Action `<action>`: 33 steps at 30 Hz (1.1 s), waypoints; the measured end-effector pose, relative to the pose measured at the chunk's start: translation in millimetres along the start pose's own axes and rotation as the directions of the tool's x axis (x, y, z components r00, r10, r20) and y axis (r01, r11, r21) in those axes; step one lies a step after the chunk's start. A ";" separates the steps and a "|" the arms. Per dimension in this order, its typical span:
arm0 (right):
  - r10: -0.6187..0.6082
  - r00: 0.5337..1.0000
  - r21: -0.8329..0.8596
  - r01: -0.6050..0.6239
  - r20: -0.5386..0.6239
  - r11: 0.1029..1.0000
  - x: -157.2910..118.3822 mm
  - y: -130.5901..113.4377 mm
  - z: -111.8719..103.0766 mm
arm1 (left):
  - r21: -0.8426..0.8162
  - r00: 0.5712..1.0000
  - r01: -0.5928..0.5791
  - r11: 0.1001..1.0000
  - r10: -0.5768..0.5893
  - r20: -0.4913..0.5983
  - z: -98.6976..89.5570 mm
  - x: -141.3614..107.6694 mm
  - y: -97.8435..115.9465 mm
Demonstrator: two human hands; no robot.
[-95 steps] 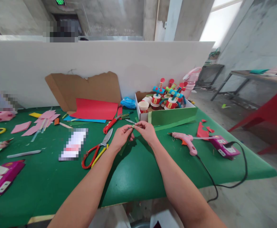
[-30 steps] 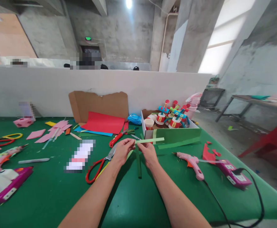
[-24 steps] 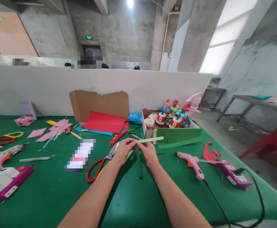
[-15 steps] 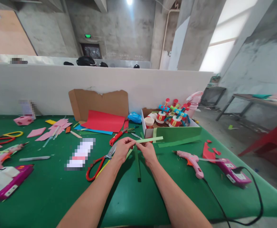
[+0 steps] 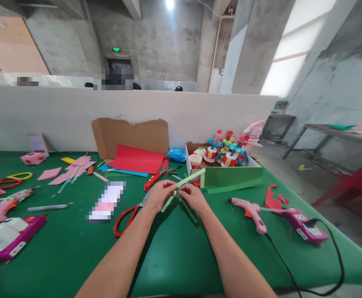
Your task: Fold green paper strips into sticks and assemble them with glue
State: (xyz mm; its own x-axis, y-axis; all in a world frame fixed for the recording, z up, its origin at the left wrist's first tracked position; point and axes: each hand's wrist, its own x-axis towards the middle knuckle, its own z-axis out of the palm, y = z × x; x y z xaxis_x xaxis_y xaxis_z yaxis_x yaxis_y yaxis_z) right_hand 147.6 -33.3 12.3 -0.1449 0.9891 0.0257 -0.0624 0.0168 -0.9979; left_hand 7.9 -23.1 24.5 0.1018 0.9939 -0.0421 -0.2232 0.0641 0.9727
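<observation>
Thin paper strips meet between my two hands above the green table. My left hand [image 5: 164,194] pinches a light green strip [image 5: 189,179], one end of which points up and right; a light green end also angles down-left below the fingers. My right hand [image 5: 193,198] has its fingers pressed together near the crossing, at a dark green strip [image 5: 189,211] that slants down-right beneath it. Red-handled scissors [image 5: 128,217] lie beside my left wrist, their blades partly covered by that hand.
A white box [image 5: 255,167] of paper-cup figures stands behind my right hand. A pink glue gun [image 5: 249,209] and purple power strip [image 5: 306,225] lie right. Red paper [image 5: 137,159], pink pieces [image 5: 49,174] and another glue gun [image 5: 1,209] lie left.
The light green strip has turned from nearly level to slanting up-right. The dark green strip has swung from hanging straight down to slanting right, under my right hand.
</observation>
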 end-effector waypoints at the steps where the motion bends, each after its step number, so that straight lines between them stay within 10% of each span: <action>1: 0.000 1.000 -0.024 0.000 0.012 1.000 0.0 -0.4 -1.1 | 0.028 1.000 0.000 1.000 0.000 0.008 -1.1 -0.1 0.8; 33: 0.104 0.993 0.329 -0.078 -0.063 0.941 -2.5 -1.3 4.0 | 0.064 0.997 -0.037 0.997 0.033 0.064 4.7 -4.3 1.3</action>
State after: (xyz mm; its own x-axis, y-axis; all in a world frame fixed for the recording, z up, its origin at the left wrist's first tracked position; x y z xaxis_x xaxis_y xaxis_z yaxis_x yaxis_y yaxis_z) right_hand 144.1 -36.4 13.8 -0.0883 0.9927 -0.0823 -0.3720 -0.1095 -0.9217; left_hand 11.7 -27.8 27.0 0.1568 0.9876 0.0044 -0.1646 0.0217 0.9861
